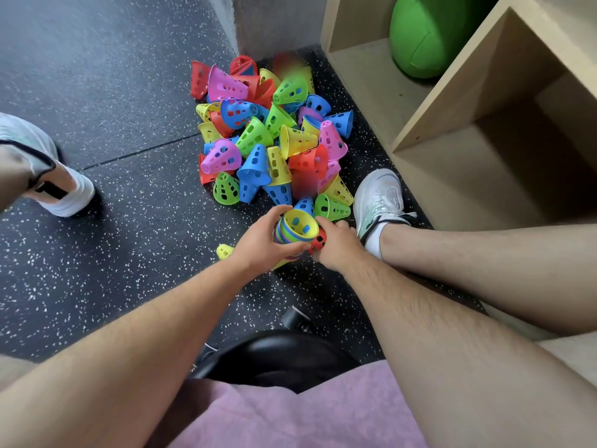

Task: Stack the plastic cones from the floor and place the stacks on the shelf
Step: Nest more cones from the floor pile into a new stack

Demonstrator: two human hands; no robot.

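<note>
Head view: left hand (pixel 258 244) has its grip curled round a nested stack of cones (pixel 295 229), yellow one topmost. Right hand (pixel 339 245) pinches a red cone (pixel 319 240) against the stack's side. Just beyond, the pile of loose cones (pixel 268 134) lies on the floor (pixel 113 108) beside the shelf (pixel 436 124).

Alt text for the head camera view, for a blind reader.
A person's left hand grips a stack of nested plastic cones; the right hand holds a red cone beside it. Loose colourful cones lie piled on the speckled floor beside a wooden shelf.
</note>
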